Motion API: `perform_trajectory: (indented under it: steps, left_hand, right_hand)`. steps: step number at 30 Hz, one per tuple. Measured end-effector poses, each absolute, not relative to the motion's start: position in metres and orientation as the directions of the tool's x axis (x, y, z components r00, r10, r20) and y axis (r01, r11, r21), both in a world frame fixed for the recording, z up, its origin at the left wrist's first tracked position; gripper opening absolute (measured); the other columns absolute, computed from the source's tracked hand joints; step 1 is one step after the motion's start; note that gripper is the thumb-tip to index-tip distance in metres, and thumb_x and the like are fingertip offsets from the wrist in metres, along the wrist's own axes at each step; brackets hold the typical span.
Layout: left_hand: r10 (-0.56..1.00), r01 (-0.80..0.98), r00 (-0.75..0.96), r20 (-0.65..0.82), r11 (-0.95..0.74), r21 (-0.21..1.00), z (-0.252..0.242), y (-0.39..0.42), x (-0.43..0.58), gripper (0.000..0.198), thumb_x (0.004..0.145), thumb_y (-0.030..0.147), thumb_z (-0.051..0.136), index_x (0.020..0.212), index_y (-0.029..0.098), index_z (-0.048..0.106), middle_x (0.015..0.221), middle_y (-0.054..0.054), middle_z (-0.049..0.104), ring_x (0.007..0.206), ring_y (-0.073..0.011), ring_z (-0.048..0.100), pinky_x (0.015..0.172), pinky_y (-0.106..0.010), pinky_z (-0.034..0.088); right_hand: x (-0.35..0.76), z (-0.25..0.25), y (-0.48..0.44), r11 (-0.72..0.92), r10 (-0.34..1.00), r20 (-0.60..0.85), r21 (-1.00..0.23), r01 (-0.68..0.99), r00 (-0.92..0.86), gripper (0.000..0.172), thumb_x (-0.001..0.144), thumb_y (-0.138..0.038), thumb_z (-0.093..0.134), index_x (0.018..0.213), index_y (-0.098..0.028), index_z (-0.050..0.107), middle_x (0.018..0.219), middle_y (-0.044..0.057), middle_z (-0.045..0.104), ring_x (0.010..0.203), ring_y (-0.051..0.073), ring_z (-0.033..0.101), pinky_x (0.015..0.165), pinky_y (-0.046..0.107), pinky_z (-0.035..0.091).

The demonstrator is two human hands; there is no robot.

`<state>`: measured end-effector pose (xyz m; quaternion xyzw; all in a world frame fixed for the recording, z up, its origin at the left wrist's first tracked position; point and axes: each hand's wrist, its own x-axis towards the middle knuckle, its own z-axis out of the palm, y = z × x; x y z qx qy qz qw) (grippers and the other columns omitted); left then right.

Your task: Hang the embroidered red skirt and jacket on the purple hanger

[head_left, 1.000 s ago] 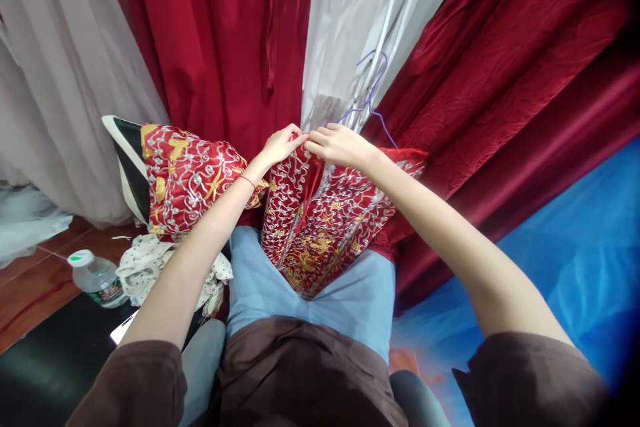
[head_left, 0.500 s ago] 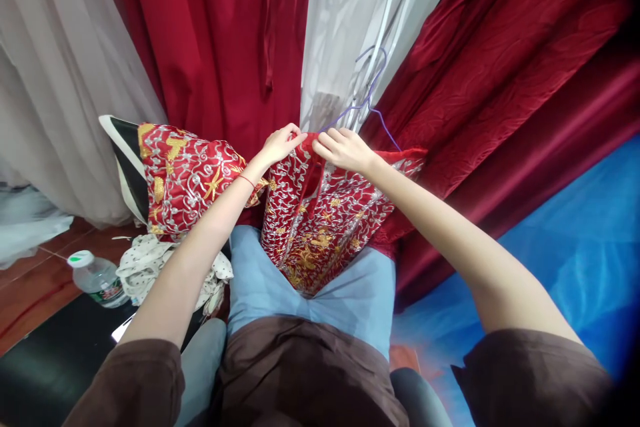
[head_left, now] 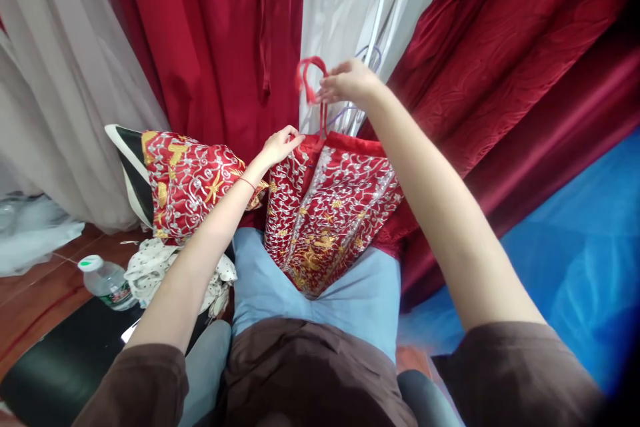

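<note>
A red embroidered garment (head_left: 335,200), with silver scrolls and gold motifs, hangs between my knees over my light blue trousers. My left hand (head_left: 283,147) pinches its top edge at the left. Above that edge, my right hand (head_left: 350,83) is raised and closed on a red tie cord (head_left: 323,107), which runs up from the garment and loops over to the left of the fingers. Behind the right hand is a purple wire hanger (head_left: 370,53), mostly hidden by hand and garment.
To my left, another red embroidered piece (head_left: 193,180) lies on a black-and-white chair. Below it are a dotted white cloth (head_left: 150,270) and a water bottle (head_left: 107,283) by a black seat (head_left: 65,353). Red curtains (head_left: 210,33) stand ahead, blue tulle (head_left: 575,247) at right.
My right hand has left the garment's top edge and moved up, pulling the red cord upward with it. My left hand keeps its place on the edge.
</note>
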<state>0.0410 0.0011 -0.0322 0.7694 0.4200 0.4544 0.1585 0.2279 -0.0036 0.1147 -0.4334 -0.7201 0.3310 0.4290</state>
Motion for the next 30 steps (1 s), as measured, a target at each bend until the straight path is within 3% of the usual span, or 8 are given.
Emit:
perform_trajectory:
  steps: [4, 8, 9, 12, 16, 19, 24, 30]
  left_hand:
    - [0.781, 0.531, 0.248, 0.573, -0.604, 0.594, -0.032, -0.003, 0.040, 0.023, 0.092, 0.044, 0.055, 0.088, 0.021, 0.058, 0.072, 0.004, 0.058, 0.068, -0.0132, 0.050, 0.067, -0.025, 0.032]
    - [0.795, 0.555, 0.204, 0.571, -0.574, 0.602, -0.032, -0.003, 0.043, 0.026, 0.093, 0.046, 0.054, 0.087, 0.021, 0.059, 0.072, 0.003, 0.059, 0.069, -0.0142, 0.052, 0.067, -0.026, 0.033]
    - [0.797, 0.551, 0.200, 0.570, -0.572, 0.607, -0.032, -0.003, 0.044, 0.028, 0.094, 0.048, 0.053, 0.086, 0.021, 0.059, 0.072, 0.003, 0.059, 0.069, -0.0146, 0.053, 0.068, -0.026, 0.034]
    - [0.797, 0.550, 0.215, 0.565, -0.577, 0.604, -0.031, -0.004, 0.045, 0.037, 0.091, 0.058, 0.054, 0.085, 0.021, 0.059, 0.073, 0.001, 0.059, 0.071, -0.0155, 0.054, 0.068, -0.027, 0.035]
    - [0.802, 0.627, 0.234, 0.549, -0.556, 0.545, -0.025, -0.017, 0.044, 0.049, 0.078, 0.068, 0.067, 0.091, 0.022, 0.058, 0.079, -0.001, 0.062, 0.075, -0.0181, 0.055, 0.070, -0.028, 0.036]
    - [0.817, 0.686, 0.234, 0.527, -0.523, 0.506, -0.020, -0.035, 0.047, 0.058, 0.073, 0.074, 0.068, 0.095, 0.022, 0.058, 0.081, -0.004, 0.063, 0.080, -0.0220, 0.058, 0.072, -0.030, 0.038]
    - [0.808, 0.727, 0.169, 0.564, -0.489, 0.482, -0.023, -0.072, 0.068, 0.069, 0.069, 0.077, 0.070, 0.106, 0.020, 0.056, 0.087, -0.008, 0.064, 0.097, -0.0302, 0.062, 0.082, -0.034, 0.041]
    - [0.786, 0.709, 0.179, 0.592, -0.520, 0.476, -0.032, -0.091, 0.090, 0.077, 0.071, 0.078, 0.067, 0.117, 0.018, 0.052, 0.090, -0.011, 0.065, 0.110, -0.0348, 0.060, 0.088, -0.036, 0.041]
  right_hand:
    - [0.225, 0.089, -0.004, 0.516, 0.852, 0.467, -0.827, 0.223, -0.238, 0.014, 0.085, -0.008, 0.068, 0.096, -0.008, 0.059, 0.066, -0.003, 0.066, 0.063, 0.012, 0.070, 0.068, 0.034, 0.063]
    - [0.229, 0.061, -0.072, 0.608, 0.787, 0.573, -0.659, 0.443, -0.228, 0.011, 0.087, -0.004, 0.056, 0.091, -0.011, 0.064, 0.070, 0.001, 0.068, 0.059, 0.010, 0.066, 0.063, 0.025, 0.059]
    - [0.229, 0.050, -0.092, 0.644, 0.756, 0.611, -0.634, 0.428, -0.235, 0.014, 0.088, -0.005, 0.053, 0.091, -0.013, 0.064, 0.074, 0.001, 0.070, 0.060, 0.011, 0.067, 0.062, 0.025, 0.058]
    - [0.227, -0.004, -0.138, 0.656, 0.747, 0.646, -0.680, 0.328, -0.156, 0.012, 0.091, -0.017, 0.053, 0.088, -0.016, 0.064, 0.070, 0.000, 0.069, 0.058, 0.012, 0.063, 0.064, 0.027, 0.055]
    - [0.219, -0.113, -0.147, 0.354, 0.926, 0.368, -0.923, 0.151, 0.079, 0.016, 0.089, -0.030, 0.054, 0.085, -0.018, 0.063, 0.065, 0.000, 0.066, 0.052, 0.013, 0.061, 0.056, 0.027, 0.050]
    - [0.206, -0.179, -0.136, 0.144, 0.962, 0.156, -0.987, 0.066, 0.225, 0.018, 0.083, -0.037, 0.061, 0.081, -0.019, 0.060, 0.065, -0.001, 0.065, 0.052, 0.013, 0.061, 0.056, 0.027, 0.048]
    - [0.193, -0.212, -0.128, 0.192, 0.931, 0.201, -0.980, 0.058, 0.305, 0.029, 0.078, -0.047, 0.066, 0.086, -0.020, 0.060, 0.072, -0.001, 0.065, 0.058, 0.013, 0.060, 0.058, 0.026, 0.048]
    - [0.194, -0.212, -0.124, 0.217, 0.905, 0.189, -0.976, -0.033, 0.381, 0.026, 0.081, -0.047, 0.059, 0.079, -0.022, 0.054, 0.064, -0.004, 0.060, 0.055, 0.012, 0.055, 0.058, 0.025, 0.047]
